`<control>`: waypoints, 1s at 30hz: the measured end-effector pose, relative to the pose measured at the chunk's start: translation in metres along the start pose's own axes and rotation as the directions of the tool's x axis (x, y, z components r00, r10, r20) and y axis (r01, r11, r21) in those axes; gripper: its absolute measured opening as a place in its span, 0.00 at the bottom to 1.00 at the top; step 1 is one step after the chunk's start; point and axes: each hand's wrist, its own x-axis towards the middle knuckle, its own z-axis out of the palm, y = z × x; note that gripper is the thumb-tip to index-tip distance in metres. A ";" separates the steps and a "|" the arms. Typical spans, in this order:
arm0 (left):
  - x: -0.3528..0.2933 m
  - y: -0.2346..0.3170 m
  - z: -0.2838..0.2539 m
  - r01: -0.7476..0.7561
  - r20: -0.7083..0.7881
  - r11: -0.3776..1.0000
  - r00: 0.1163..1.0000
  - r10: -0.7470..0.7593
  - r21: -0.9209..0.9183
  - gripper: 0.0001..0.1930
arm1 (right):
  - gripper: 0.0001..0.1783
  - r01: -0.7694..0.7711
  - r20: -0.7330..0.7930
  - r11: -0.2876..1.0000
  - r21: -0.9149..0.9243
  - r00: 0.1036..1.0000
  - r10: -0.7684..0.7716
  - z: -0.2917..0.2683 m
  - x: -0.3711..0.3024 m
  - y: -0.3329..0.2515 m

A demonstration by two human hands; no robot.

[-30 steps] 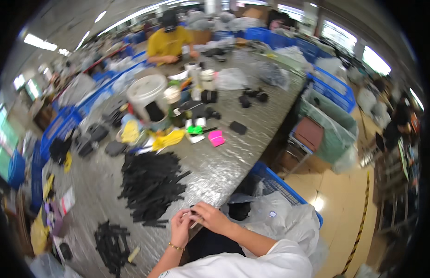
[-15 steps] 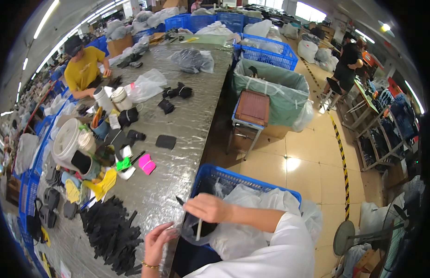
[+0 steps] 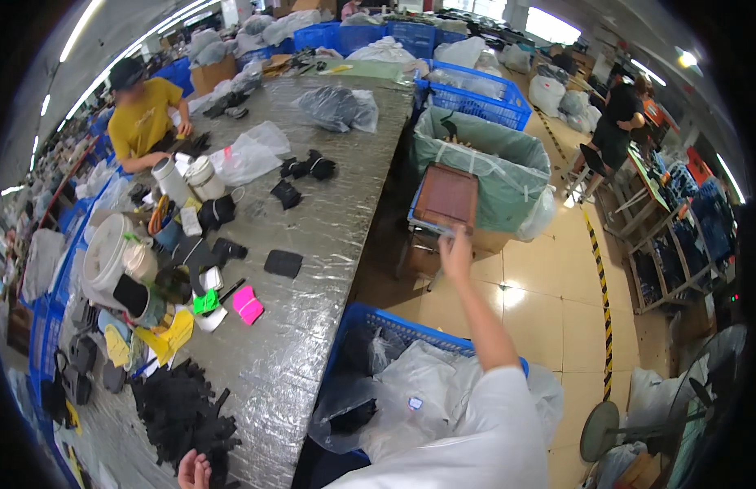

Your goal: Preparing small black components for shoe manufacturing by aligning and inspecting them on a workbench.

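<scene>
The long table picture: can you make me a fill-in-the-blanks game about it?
1. The person's right hand reaches out toward a small cart with a ____ top.
2. The left hand rests by a pile of ____ pieces on the table.
3. The co-worker at the table wears a ____ shirt.

Missing words: brown, black, yellow

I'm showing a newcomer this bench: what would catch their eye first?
Probably the right hand, stretched far out toward the brown stool beside the green-lined bin. Next, the long silvery table strewn with black pieces, with the left hand by a black heap at its near end.
</scene>
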 end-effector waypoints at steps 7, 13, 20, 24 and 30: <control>-0.099 -0.035 -0.076 -0.112 -0.246 0.975 0.956 0.158 0.192 0.12 | 0.16 -0.073 0.317 0.933 0.352 0.947 -0.046 -0.016 -0.189 -0.107; -0.151 -0.038 -0.091 -0.238 -0.410 0.961 0.870 0.275 0.139 0.14 | 0.19 0.095 0.403 0.798 0.596 0.823 -0.399 -0.065 -0.177 -0.273; -0.250 -0.108 -0.124 -0.253 -0.682 0.959 0.681 0.268 0.125 0.10 | 0.20 0.396 0.357 0.293 0.870 -0.096 -0.929 -0.015 -0.415 -0.404; -0.252 -0.142 -0.124 -0.134 -0.687 0.960 0.675 0.270 0.245 0.07 | 0.19 0.540 0.261 0.119 0.833 -0.195 -0.945 0.019 -0.465 -0.395; -0.205 -0.142 -0.102 -0.171 -0.524 0.812 0.686 0.505 0.559 0.08 | 0.08 0.749 0.231 0.049 0.660 -0.140 -0.963 0.056 -0.429 -0.417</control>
